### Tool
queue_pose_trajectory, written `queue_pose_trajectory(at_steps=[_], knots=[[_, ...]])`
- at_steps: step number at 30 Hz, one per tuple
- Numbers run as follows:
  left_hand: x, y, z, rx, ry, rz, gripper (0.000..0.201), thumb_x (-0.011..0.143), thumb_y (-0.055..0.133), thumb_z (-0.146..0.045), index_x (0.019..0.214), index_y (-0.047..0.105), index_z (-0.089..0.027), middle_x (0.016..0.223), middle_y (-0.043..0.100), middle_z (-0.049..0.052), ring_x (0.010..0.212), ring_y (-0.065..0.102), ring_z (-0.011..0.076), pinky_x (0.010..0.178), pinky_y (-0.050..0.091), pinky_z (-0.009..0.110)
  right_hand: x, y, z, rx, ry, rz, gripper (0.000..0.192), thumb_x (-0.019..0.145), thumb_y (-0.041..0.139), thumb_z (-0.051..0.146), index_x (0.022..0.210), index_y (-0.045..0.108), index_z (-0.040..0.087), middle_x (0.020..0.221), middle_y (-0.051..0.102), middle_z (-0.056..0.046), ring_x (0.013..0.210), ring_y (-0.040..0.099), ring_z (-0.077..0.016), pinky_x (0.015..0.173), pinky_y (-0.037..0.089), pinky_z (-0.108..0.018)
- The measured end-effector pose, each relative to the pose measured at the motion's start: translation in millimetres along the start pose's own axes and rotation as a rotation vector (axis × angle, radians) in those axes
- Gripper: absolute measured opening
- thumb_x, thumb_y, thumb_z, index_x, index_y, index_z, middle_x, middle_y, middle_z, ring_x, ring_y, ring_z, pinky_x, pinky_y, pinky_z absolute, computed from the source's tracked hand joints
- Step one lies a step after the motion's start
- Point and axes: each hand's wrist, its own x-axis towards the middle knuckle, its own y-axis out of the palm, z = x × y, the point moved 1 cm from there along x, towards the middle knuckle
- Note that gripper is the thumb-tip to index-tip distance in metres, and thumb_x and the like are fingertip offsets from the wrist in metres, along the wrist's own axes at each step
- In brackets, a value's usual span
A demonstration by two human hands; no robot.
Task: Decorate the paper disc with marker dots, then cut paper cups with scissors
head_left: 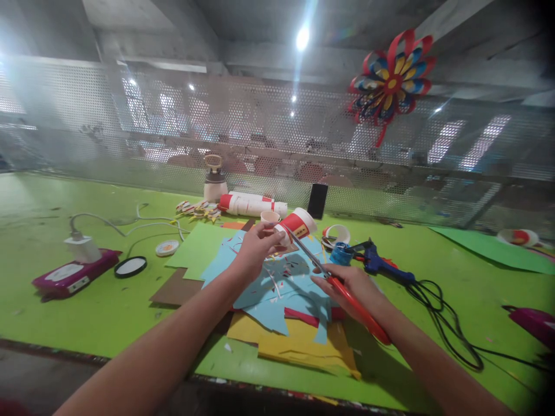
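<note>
Red-and-white paper cup [298, 224] in left hand [255, 248], scissors [342, 289] cutting its rim

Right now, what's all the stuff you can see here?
paper cup: 1, red and white, held in left hand above the paper.
scissors: 1, red handles, in right hand, blades at the cup.
paper sheets: many, blue, yellow, green, brown, piled on the table.
glue gun: 1, blue, right of pile, black cord.
cup stack: 1, red and white, lying at the back.
phone: 1, black, leaning on mesh.
paper flower: 1, red, blue, yellow, on mesh wall.
table: 1, green.
left hand: 1, fingers around cup.
right hand: 1, holding scissors.
</note>
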Motion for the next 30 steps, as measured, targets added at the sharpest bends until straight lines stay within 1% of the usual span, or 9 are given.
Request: queue_pose_trajectory(at_steps=[6, 12, 15, 19, 24, 27, 30], knots=[[2.0, -1.3, -1.4, 0.011, 0.012, 0.0, 0.034, 0.074, 0.074, -0.028, 0.099, 0.06, -0.011, 0.094, 0.067, 0.012, 0.082, 0.067, 0.0212, 0.075, 0.056, 0.038, -0.2, -0.7, 2.8, -0.016, 0.005, -0.011, 0.037, 0.083, 0.055, 0.044, 0.091, 0.075, 0.013, 0.06, 0.059, -0.001, 0.056, 0.051, -0.0153, 0.054, 0.039, -0.026], [3.7, -1.9, 1.9, 0.079, 0.053, -0.059, 0.039, 0.066, 0.08, -0.025, 0.098, 0.062, -0.012, 0.101, 0.063, 0.01, 0.083, 0.065, 0.0193, 0.076, 0.055, 0.036, 0.5, 0.9, 2.2, 0.016, 0.001, 0.016, 0.037, 0.083, 0.055, 0.043, 0.094, 0.076, 0.015, 0.072, 0.069, -0.004, 0.065, 0.06, -0.0195, 0.061, 0.045, -0.028], [2.4, -0.3, 2.6, 0.097, 0.07, -0.061, 0.036, 0.067, 0.079, -0.027, 0.095, 0.062, -0.012, 0.1, 0.064, 0.01, 0.08, 0.065, 0.0182, 0.075, 0.055, 0.036, 0.6, 0.7, 2.2, 0.023, 0.02, 0.01, 0.04, 0.084, 0.054, 0.044, 0.098, 0.076, 0.014, 0.073, 0.07, -0.005, 0.068, 0.062, -0.0212, 0.061, 0.046, -0.029], [-0.3, 1.3, 0.4, 0.114, 0.079, -0.056, 0.034, 0.067, 0.078, -0.029, 0.092, 0.062, -0.012, 0.098, 0.066, 0.009, 0.075, 0.064, 0.0167, 0.074, 0.054, 0.035, 0.5, -1.0, 3.1, 0.032, 0.029, 0.023, 0.04, 0.084, 0.056, 0.045, 0.099, 0.076, 0.014, 0.071, 0.068, -0.004, 0.066, 0.06, -0.0195, 0.06, 0.045, -0.028], [-0.2, 0.6, -0.4, 0.126, 0.093, -0.068, 0.033, 0.066, 0.078, -0.027, 0.09, 0.061, -0.012, 0.097, 0.066, 0.009, 0.078, 0.065, 0.0184, 0.073, 0.054, 0.035, -0.9, 2.4, 1.6, 0.056, 0.036, 0.027, 0.044, 0.084, 0.054, 0.046, 0.1, 0.074, 0.011, 0.067, 0.064, -0.003, 0.058, 0.055, -0.0158, 0.055, 0.042, -0.027], [1.3, -0.8, -0.5, 0.134, 0.102, -0.077, 0.033, 0.065, 0.078, -0.026, 0.09, 0.061, -0.013, 0.097, 0.066, 0.009, 0.077, 0.065, 0.0184, 0.072, 0.053, 0.034, -1.1, 5.5, -0.5, 0.059, 0.048, -0.001, 0.045, 0.084, 0.052, 0.046, 0.098, 0.074, 0.009, 0.063, 0.062, -0.004, 0.055, 0.053, -0.0154, 0.053, 0.041, -0.027], [2.4, -2.4, -1.7, 0.144, 0.109, -0.079, 0.034, 0.064, 0.078, -0.026, 0.092, 0.062, -0.013, 0.094, 0.067, 0.008, 0.077, 0.065, 0.0188, 0.071, 0.052, 0.033, 0.1, 5.8, -1.2, 0.047, 0.032, -0.002, 0.043, 0.082, 0.055, 0.046, 0.095, 0.075, 0.011, 0.063, 0.062, -0.003, 0.056, 0.054, -0.0162, 0.055, 0.042, -0.028]])
